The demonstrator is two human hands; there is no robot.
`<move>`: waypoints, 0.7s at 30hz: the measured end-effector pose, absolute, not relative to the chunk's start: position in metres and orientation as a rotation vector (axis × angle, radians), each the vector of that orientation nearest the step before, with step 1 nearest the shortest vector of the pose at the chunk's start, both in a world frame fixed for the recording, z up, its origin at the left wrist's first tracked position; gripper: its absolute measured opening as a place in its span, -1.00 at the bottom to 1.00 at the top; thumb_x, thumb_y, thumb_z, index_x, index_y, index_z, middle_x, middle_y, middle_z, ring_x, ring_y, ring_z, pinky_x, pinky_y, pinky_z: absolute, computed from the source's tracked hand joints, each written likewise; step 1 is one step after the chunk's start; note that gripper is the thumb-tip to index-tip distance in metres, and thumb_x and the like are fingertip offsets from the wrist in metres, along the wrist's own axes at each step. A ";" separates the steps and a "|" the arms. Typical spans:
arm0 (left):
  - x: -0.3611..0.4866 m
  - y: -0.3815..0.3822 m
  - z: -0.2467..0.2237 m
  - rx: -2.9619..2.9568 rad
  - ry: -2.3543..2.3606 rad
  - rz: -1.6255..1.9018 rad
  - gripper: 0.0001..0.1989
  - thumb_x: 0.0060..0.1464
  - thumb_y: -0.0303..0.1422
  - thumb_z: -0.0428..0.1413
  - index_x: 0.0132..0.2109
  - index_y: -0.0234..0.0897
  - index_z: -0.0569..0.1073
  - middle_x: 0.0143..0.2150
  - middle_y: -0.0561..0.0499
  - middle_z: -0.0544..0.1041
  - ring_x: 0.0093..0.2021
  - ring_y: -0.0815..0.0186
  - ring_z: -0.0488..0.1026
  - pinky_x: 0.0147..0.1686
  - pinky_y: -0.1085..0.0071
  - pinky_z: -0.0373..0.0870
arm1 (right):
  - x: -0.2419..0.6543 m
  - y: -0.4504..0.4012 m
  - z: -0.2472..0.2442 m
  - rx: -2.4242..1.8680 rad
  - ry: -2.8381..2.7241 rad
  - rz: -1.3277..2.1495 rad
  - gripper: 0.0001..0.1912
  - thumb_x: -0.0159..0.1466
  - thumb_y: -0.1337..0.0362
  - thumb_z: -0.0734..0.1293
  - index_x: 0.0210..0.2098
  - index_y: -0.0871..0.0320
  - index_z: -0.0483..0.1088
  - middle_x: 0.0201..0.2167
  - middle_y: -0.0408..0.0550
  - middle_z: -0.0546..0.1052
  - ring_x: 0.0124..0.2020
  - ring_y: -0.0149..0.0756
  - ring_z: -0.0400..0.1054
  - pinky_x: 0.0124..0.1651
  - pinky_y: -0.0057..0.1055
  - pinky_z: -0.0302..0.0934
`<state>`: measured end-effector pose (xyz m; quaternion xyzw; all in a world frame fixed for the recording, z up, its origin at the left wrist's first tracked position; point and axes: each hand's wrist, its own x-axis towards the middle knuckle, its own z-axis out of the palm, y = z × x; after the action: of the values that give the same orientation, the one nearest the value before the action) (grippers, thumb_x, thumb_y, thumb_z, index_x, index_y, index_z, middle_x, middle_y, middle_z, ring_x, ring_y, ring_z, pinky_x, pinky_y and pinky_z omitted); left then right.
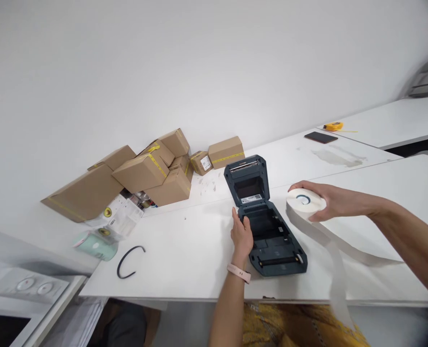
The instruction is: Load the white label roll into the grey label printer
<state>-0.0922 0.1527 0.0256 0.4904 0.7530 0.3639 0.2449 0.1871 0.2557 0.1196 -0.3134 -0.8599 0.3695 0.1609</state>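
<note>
A dark label printer point(277, 246) lies on the white table with its lid point(248, 180) swung up, so its hollow inside shows. My left hand point(241, 235) grips the printer's left side near the hinge, thumb over the rim. To the right of the printer, my right hand point(324, 200) holds a roll of white labels point(300, 206) by its edge, with fingers and thumb around it. The roll has a dark ring at its core. A loose strip of labels point(338, 270) trails from it over the table's front edge, and another length runs right under my forearm.
Several cardboard boxes point(141, 173) are stacked along the wall at left. Nearer lie a green container point(100, 246) and a curved black band point(120, 265). A phone point(321, 137) and a yellow tape measure point(333, 126) are at the back right. A white appliance point(29, 289) stands lower left.
</note>
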 end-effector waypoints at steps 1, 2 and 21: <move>-0.092 0.153 0.025 1.342 2.056 0.995 -0.35 0.37 -0.13 -0.25 0.50 -0.23 -0.12 0.48 -0.21 0.17 0.45 0.06 0.15 0.36 0.08 0.09 | 0.191 0.260 0.115 -0.947 -2.436 1.050 -0.29 0.05 0.09 0.47 0.17 0.00 0.28 0.03 -0.01 0.51 -0.05 0.00 0.44 -0.11 -0.25 0.35; -0.092 0.153 0.025 1.343 2.056 0.999 -0.36 0.38 -0.13 -0.25 0.50 -0.23 -0.12 0.48 -0.21 0.18 0.45 0.07 0.15 0.36 0.08 0.09 | 0.193 0.264 0.109 -0.984 -2.427 1.051 -0.30 0.05 0.10 0.47 0.16 0.00 0.28 0.04 0.00 0.51 -0.04 0.01 0.44 -0.11 -0.25 0.35; -0.094 0.154 0.018 1.349 2.033 1.060 -0.37 0.38 -0.14 -0.20 0.49 -0.21 -0.08 0.48 -0.19 0.16 0.45 0.10 0.15 0.37 0.14 0.10 | 0.191 0.301 0.026 -1.151 -2.353 0.986 -0.30 0.16 -0.12 0.36 0.23 -0.01 0.32 0.23 0.05 0.48 0.17 0.05 0.41 0.07 -0.22 0.35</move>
<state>-0.0941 0.1536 0.0185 0.4924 0.7423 0.3870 0.2383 0.1909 0.3012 0.0258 -0.4052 -0.8284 0.3470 0.1705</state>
